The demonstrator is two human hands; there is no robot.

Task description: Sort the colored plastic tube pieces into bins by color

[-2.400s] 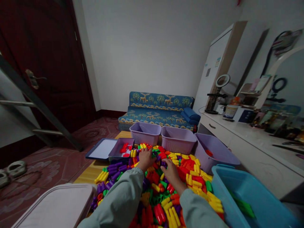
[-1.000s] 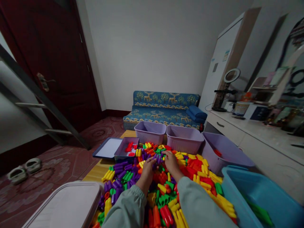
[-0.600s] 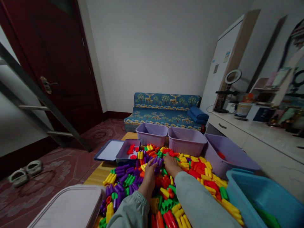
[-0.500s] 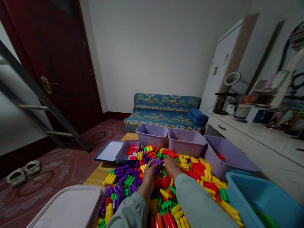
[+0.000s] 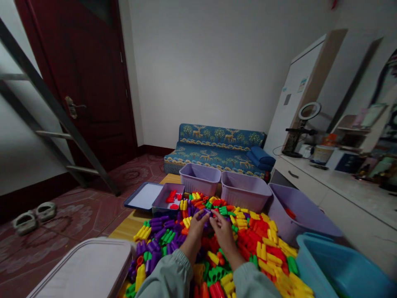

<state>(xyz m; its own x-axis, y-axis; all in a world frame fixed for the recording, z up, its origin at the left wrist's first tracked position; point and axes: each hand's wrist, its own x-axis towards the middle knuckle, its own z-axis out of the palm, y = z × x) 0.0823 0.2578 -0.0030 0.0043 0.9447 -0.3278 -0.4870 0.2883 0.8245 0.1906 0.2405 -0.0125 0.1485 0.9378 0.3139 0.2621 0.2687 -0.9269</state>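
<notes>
A big heap of red, yellow, green and purple plastic tube blocks (image 5: 260, 240) covers the table in front of me. My left hand (image 5: 197, 225) and my right hand (image 5: 221, 229) meet just above the middle of the heap, fingers curled and pinching together on a small purple block (image 5: 207, 212) held between them. Grey-green sleeves cover both forearms. A small purple tray (image 5: 163, 201) with a few red blocks lies to the far left of the hands.
Three purple bins (image 5: 245, 194) stand behind the heap, the right one holding a red piece. A blue bin (image 5: 322, 265) is at the near right, a pale lid (image 5: 80, 269) at the near left, a blue-rimmed tray (image 5: 139, 196) beside the small tray. Sofa, door and ladder stand beyond.
Both hands have lifted off the heap and drawn back toward me, coming together on a purple block. The view has shifted slightly.
</notes>
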